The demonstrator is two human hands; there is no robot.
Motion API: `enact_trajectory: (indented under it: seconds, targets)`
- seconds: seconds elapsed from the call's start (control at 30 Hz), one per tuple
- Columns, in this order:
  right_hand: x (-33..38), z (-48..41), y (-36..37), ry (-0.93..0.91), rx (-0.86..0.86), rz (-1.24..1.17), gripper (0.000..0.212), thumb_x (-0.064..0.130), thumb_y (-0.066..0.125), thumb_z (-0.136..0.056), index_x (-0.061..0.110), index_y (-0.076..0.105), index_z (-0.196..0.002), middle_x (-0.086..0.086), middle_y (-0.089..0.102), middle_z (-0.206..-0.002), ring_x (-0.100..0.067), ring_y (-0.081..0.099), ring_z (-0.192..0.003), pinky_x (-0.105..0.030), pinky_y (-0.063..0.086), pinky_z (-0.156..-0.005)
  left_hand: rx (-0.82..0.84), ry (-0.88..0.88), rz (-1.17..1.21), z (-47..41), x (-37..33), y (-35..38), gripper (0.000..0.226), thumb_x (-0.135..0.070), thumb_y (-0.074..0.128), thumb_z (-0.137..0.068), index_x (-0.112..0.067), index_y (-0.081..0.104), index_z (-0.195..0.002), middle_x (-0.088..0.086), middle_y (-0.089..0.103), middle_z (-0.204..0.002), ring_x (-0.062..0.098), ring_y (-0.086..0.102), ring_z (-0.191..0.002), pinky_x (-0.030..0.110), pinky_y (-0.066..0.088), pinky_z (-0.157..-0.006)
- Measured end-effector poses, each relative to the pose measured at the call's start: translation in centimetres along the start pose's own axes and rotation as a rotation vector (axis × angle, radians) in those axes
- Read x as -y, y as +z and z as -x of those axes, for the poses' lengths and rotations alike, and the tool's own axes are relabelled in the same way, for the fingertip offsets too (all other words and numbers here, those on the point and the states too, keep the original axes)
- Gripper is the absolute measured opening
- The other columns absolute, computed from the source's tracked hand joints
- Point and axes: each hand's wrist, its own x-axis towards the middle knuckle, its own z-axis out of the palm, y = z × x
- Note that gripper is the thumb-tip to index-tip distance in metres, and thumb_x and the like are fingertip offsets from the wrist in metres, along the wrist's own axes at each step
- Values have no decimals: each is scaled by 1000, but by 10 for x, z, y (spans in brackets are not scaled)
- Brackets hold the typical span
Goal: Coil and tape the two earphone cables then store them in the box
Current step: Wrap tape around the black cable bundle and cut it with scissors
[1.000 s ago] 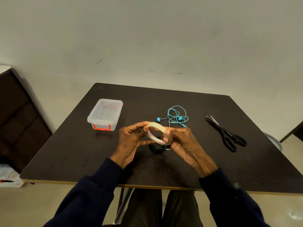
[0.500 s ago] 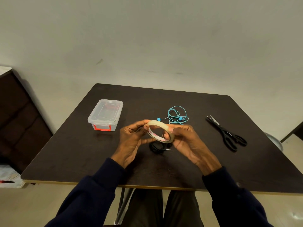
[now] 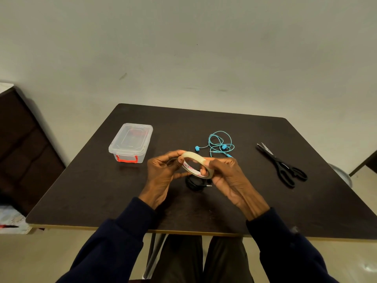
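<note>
Left hand [image 3: 161, 178], right hand [image 3: 230, 178] fingers grip tape roll [image 3: 193, 155]; box [image 3: 130, 140] near left edge, scissors [image 3: 282, 167] right.

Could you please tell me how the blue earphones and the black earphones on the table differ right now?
The blue earphones sprawl in loose open loops, buds apart; the black earphones sit in a tight bundle. The blue earphones lie in full view; the black earphones are partly hidden behind the held tape roll. Both rest on the table, outside the box.
</note>
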Motion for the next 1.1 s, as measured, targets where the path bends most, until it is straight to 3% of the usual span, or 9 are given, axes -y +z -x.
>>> enact_trajectory:
  seconds: [0.17,0.37,0.5,0.7,0.8,0.93,1.1]
  targets:
    - [-1,1,0,16,-23,-4,25,-9,51,-90,-26,61,-105,-19,60,-64,-18,58,-61,-28,52,-69,27,109,-84,0,1,-2,24,-14,74,-75,-12,75,-99,7,77,-105,28,73,-102,37,63,-70]
    - [-4,0,2,58,-54,-48,14,-6,61,-85,-16,70,-89,-21,60,-70,-16,60,-58,-23,53,-61,51,163,-141,-1,-1,-3,23,-15,75,-75,-15,76,-98,6,76,-104,27,73,-102,37,63,-72]
    - [-2,-1,-2,72,28,-31,25,4,69,-80,-15,69,-96,-18,63,-70,-18,58,-64,-25,53,-66,29,132,-114,0,0,-4,26,-14,75,-76,-11,75,-102,8,76,-106,27,73,-102,37,63,-71]
    - [0,2,-9,53,88,-19,37,5,61,-85,-22,62,-110,-16,65,-68,-19,61,-67,-32,51,-75,76,129,-128,-1,-5,-7,26,-15,74,-78,-11,75,-104,6,77,-106,26,73,-103,34,63,-70]
    - [-3,0,-7,59,20,14,24,-4,55,-90,-21,65,-103,-20,64,-70,-18,61,-63,-34,51,-77,83,153,-148,-1,-6,-8,23,-13,73,-79,-12,75,-102,6,77,-105,27,73,-104,34,63,-71]
    - [-3,2,1,35,-15,39,16,-2,62,-84,-8,76,-82,-34,62,-91,-16,60,-59,-29,54,-69,98,206,-162,0,-5,-9,20,-12,73,-80,-18,79,-98,6,76,-103,30,73,-102,36,63,-73]
    - [-2,4,5,37,-52,13,18,1,63,-85,-2,77,-75,-25,71,-85,-15,56,-57,-24,53,-63,102,224,-165,0,-3,-8,21,-12,74,-80,-25,80,-95,6,76,-103,30,73,-102,36,63,-73]
